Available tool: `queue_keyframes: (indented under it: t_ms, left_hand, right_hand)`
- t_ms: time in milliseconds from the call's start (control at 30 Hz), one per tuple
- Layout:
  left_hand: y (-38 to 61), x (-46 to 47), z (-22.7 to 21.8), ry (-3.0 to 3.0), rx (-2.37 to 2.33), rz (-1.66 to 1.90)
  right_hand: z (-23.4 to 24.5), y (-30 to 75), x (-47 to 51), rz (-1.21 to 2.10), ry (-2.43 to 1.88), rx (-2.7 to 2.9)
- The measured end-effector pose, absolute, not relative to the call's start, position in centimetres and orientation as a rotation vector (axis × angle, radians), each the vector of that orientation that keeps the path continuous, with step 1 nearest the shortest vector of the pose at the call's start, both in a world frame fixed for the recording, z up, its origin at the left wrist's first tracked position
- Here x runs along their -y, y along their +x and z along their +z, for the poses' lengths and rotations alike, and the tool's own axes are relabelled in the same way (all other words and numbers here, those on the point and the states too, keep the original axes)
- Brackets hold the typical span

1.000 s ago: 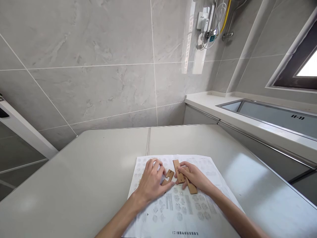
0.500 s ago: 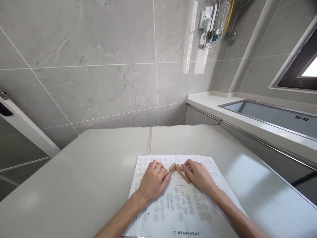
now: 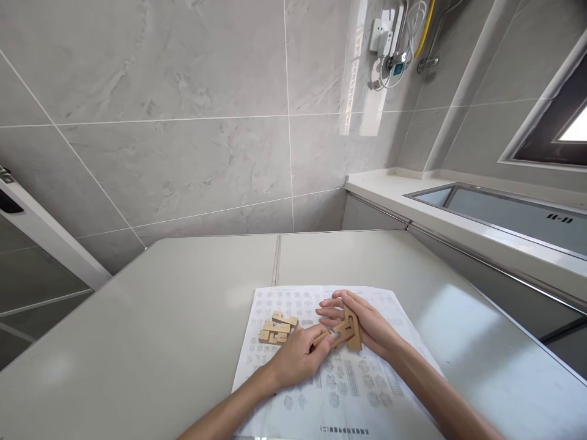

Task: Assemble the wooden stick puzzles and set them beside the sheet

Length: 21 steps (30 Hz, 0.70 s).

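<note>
My left hand (image 3: 300, 357) pinches a notched wooden piece (image 3: 338, 332) by its near end. Against it stands a second wooden bar (image 3: 352, 329), cupped by my right hand (image 3: 367, 324) with fingers curled round it. The two pieces meet crosswise between my hands, just above a printed instruction sheet (image 3: 334, 391). A small pile of loose wooden pieces (image 3: 276, 329) lies on the sheet to the left of my left hand.
The sheet lies on a grey table (image 3: 160, 318) with a seam down its middle. A tiled wall rises behind. At the right runs a white counter with a steel sink (image 3: 504, 211). A socket and cables (image 3: 389, 49) hang high on the wall.
My left hand has moved right and off the loose pieces, which now show. Both hands have brought the two pieces together, crossed, slightly nearer to me.
</note>
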State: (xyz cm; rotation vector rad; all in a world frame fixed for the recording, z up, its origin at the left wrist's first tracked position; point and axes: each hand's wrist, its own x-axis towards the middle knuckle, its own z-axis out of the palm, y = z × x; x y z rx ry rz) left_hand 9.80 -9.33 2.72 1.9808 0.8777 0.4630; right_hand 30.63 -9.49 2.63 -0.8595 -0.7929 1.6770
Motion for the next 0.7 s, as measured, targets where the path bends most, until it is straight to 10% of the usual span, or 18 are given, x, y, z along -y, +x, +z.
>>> queue_keyframes:
  t_ms: [700]
  left_hand:
    - [9.6, 9.3, 3.9, 2.085, -0.979, 0.464]
  right_hand:
    - [3.4, 26.6, 8.8, 1.197, -1.388, 1.371]
